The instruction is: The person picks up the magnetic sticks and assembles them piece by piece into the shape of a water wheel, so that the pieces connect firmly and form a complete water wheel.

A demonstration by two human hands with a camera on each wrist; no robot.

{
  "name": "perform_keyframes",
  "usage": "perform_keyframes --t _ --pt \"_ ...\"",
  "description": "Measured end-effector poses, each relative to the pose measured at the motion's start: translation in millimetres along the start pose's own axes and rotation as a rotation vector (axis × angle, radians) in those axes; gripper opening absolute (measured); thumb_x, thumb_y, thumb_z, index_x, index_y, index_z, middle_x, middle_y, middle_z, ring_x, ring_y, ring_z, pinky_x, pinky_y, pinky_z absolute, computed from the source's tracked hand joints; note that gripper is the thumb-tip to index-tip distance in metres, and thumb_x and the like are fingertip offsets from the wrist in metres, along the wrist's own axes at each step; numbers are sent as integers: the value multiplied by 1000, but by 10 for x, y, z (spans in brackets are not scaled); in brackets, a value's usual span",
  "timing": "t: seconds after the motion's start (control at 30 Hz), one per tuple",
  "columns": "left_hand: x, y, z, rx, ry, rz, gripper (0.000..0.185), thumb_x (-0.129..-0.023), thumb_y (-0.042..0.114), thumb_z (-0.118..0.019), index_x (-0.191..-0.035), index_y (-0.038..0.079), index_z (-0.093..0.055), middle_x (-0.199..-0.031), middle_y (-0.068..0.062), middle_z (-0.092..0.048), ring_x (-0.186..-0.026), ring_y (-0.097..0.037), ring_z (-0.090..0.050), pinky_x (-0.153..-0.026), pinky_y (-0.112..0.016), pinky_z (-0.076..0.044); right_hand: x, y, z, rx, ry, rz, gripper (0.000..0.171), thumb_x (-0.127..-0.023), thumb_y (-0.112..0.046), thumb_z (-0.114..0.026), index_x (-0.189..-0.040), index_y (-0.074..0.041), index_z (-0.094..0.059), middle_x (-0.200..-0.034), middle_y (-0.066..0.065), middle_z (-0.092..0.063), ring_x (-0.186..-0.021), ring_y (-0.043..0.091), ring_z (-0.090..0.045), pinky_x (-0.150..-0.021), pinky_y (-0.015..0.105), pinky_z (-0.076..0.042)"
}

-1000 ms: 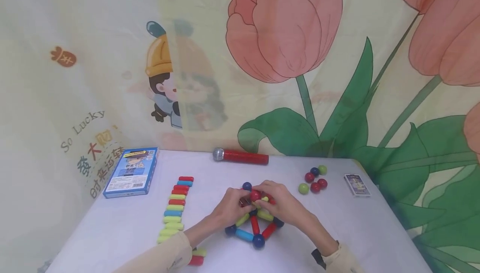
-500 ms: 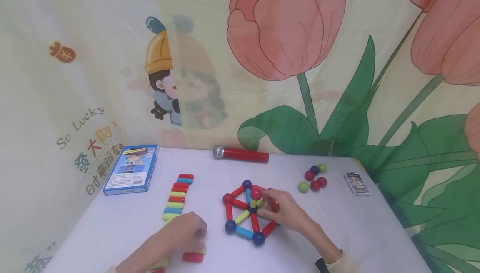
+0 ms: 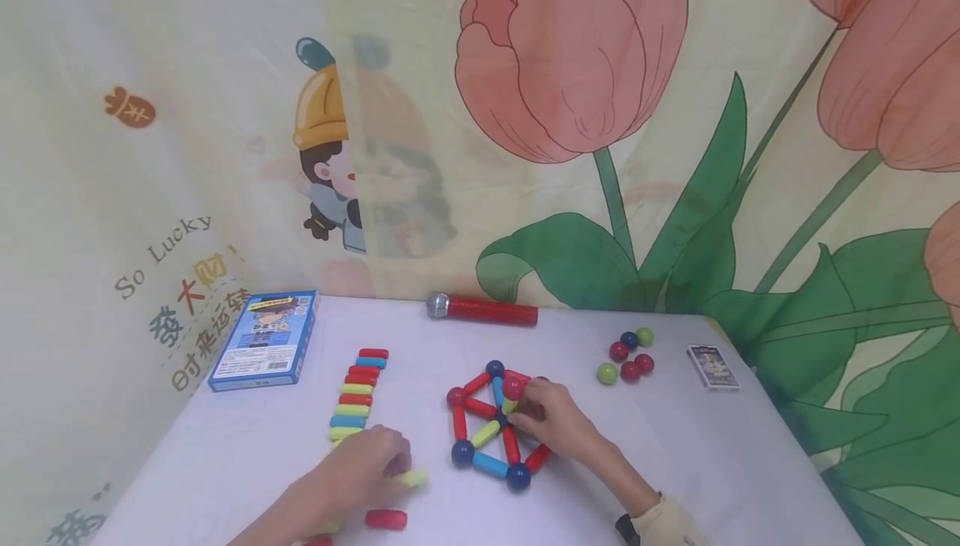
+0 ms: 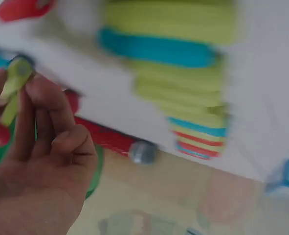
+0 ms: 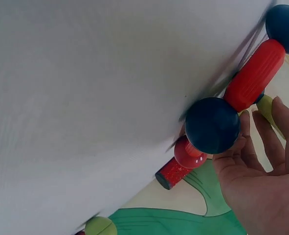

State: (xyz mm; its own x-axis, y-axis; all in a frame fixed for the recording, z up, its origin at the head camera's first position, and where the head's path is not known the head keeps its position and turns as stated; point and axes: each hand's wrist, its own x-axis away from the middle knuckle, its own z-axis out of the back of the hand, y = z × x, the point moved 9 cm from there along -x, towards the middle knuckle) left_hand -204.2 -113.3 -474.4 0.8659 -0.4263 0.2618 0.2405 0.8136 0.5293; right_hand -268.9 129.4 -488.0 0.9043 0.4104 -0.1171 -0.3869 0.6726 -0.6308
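My left hand (image 3: 363,467) pinches a yellow-green magnetic rod (image 3: 412,477) beside a row of rods; its end shows between thumb and fingers in the left wrist view (image 4: 19,73). My right hand (image 3: 561,423) is at a wheel-shaped frame of rods and balls (image 3: 490,465), pinching a yellow-green rod (image 3: 511,406) that stands up at the hub with a red ball (image 3: 513,388) on top. In the right wrist view, a blue ball (image 5: 212,125) and red rod (image 5: 255,73) lie in front of the fingers. My right hand hides part of the frame's right side.
Red, blue and green rods (image 3: 349,422) form a column on the left, partly under my left arm. A loose red rod (image 3: 386,519) lies nearby. Several balls (image 3: 631,372) and a card pack (image 3: 713,367) sit right; a microphone (image 3: 491,310) and blue box (image 3: 264,341) stand behind.
My left hand has left the frame, moved left and toward me to the rods, and now holds a yellow-green one. My right hand stays at the upright rod.
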Motion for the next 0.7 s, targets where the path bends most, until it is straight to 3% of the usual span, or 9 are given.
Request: perform_keyframes --t 0.1,0.17,0.33,0.47,0.6,0.7 --pt "-156 306 110 211 60 -82 14 -92 18 -87 -100 12 -77 -86 7 -68 -82 -13 -61 -75 -28 -57 -6 20 9 -17 20 -1 16 -93 -18 -87 -102 -15 -74 -86 -12 -65 -80 8 -59 -72 21 -54" --pt "-287 495 122 351 82 -92 14 -93 18 -86 -99 10 -76 -87 5 -69 -83 -15 -63 -73 -27 -58 -9 32 14 -33 26 -2 17 -93 -18 -87 -103 -15 -74 -85 -13 -66 -79 7 -59 -71 21 -54" --pt "-566 692 -21 601 108 67 19 -95 21 -85 -97 5 -75 -83 -3 -72 -77 -19 -70 -70 -24 -58 -24 23 14 -61 13 8 18 -95 -17 -85 -107 -12 -74 -87 -12 -68 -80 6 -61 -73 21 -55" --pt "-686 738 -119 674 128 155 22 -96 25 -83 -94 3 -77 -81 -10 -76 -76 -21 -70 -66 -24 -51 -35 1 19 -48 5 16 17 -95 -11 -84 -109 -10 -74 -89 -10 -68 -81 8 -61 -74 21 -56" --pt "-725 768 -157 674 132 182 24 -94 29 -84 -90 6 -80 -79 -9 -73 -76 -18 -62 -63 -24 -44 -45 -2 16 -36 -7 2 19 -95 -7 -82 -112 -9 -75 -92 -8 -70 -82 9 -61 -75 21 -56" --pt "-731 776 -164 669 133 201 24 -94 30 -84 -90 7 -81 -78 -6 -71 -76 -16 -60 -64 -25 -46 -46 5 13 -32 -16 -8 22 -94 -5 -82 -115 -8 -76 -94 -6 -71 -83 11 -62 -75 22 -56"
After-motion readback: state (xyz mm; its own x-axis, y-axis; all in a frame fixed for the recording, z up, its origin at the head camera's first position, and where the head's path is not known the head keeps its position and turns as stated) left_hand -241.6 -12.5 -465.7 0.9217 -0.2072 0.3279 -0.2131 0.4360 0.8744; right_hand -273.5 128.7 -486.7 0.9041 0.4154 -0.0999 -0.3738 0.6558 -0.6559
